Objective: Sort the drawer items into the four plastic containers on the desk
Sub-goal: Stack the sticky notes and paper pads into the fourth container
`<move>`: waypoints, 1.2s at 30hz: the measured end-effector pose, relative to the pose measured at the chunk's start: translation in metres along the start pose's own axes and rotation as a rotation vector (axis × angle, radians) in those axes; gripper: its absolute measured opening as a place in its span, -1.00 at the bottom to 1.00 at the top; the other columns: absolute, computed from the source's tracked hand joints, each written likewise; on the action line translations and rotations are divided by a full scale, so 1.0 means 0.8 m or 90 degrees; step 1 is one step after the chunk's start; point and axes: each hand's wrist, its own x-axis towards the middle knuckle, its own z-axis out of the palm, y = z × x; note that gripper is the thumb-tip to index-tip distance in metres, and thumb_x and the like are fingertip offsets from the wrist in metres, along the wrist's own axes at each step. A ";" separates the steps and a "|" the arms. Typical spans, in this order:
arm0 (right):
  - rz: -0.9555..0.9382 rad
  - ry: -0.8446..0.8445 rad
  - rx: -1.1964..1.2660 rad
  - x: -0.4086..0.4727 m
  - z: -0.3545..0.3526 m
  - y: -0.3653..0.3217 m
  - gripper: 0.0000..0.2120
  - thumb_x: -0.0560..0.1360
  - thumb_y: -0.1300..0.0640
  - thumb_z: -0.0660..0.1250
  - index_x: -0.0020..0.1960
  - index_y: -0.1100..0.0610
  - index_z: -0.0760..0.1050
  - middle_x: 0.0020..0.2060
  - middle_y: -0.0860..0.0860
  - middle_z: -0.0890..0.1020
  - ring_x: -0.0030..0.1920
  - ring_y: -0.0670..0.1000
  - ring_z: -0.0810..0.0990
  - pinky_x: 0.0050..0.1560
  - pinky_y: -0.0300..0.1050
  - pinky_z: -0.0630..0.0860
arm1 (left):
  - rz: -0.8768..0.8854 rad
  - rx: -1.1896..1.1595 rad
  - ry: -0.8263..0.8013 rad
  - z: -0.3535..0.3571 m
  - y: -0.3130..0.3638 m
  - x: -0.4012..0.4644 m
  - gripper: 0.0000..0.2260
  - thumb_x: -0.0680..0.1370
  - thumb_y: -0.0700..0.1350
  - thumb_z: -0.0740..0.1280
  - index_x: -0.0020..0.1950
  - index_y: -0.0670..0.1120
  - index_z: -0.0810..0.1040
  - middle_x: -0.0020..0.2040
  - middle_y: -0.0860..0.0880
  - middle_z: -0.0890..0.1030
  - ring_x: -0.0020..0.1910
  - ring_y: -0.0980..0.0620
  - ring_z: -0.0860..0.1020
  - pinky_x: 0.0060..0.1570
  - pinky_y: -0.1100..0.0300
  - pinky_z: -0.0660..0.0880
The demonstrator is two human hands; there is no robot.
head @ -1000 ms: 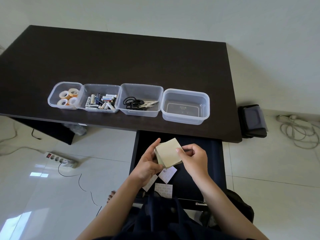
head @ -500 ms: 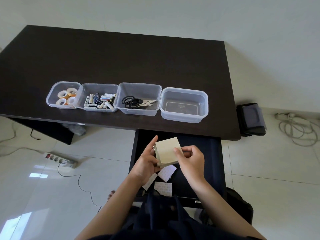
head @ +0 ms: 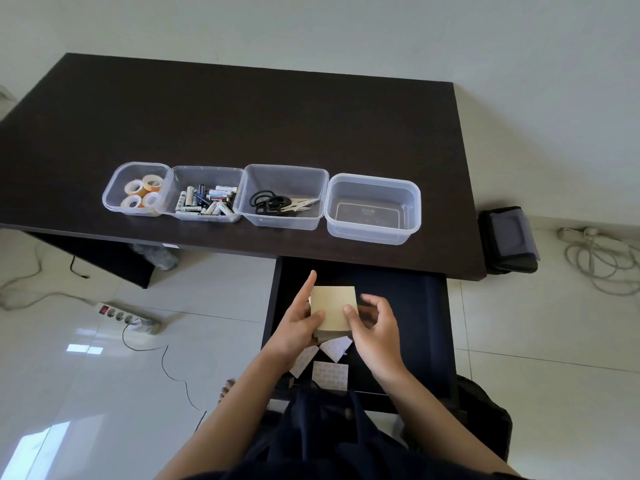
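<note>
Above the open dark drawer (head: pixel 412 306) I hold a pale yellow pad of sticky notes (head: pixel 332 304) in both hands. My left hand (head: pixel 294 332) grips its left side, index finger pointing up along the edge. My right hand (head: pixel 377 329) pinches the right side, thumb on top. Three white sheets (head: pixel 330 375) lie in the drawer beneath. Four clear containers stand in a row on the desk: one with tape rolls (head: pixel 119 178), one with batteries (head: pixel 207 172), one with scissors (head: pixel 284 174), and an empty one (head: pixel 374 188) at the right.
The dark desk (head: pixel 259 116) stretches behind the containers. A power strip (head: pixel 128 315) and cables lie on the tiled floor at the left. A dark bag (head: pixel 509 239) and a coiled white cable (head: pixel 602 261) sit at the right.
The pad has turned from tilted to squarer and flatter between my hands. My right thumb now lies on its top face. Both hands stay over the drawer.
</note>
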 end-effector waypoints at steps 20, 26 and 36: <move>0.049 -0.152 -0.276 0.048 -0.005 0.099 -0.67 0.54 0.18 0.26 0.31 0.08 0.42 0.13 0.07 0.55 0.05 0.00 0.56 -0.02 -0.23 0.49 | -0.005 0.083 0.128 -0.041 -0.037 -0.039 -0.45 0.57 -0.32 0.18 0.28 0.34 0.33 0.31 -0.06 0.31 0.22 -0.14 0.40 0.25 -0.08 0.43; -0.090 -0.260 -0.666 0.071 0.000 0.136 -0.23 0.45 0.14 0.41 0.49 -0.15 0.07 0.48 0.07 0.09 0.42 0.11 0.24 0.31 0.05 0.40 | -0.021 0.074 0.173 -0.064 -0.053 -0.065 -0.45 0.56 -0.35 0.18 0.29 0.30 0.36 0.22 -0.02 0.38 0.14 -0.08 0.43 0.14 0.04 0.47; -0.358 -0.408 -0.888 0.106 0.013 0.127 -0.56 0.41 0.19 0.34 0.27 0.04 0.37 0.28 0.02 0.37 0.32 0.11 0.30 0.33 0.10 0.24 | -0.041 0.041 0.158 -0.079 -0.060 -0.076 -0.47 0.50 -0.29 0.24 0.35 0.22 0.37 0.23 -0.07 0.38 0.11 -0.08 0.43 -0.03 0.15 0.43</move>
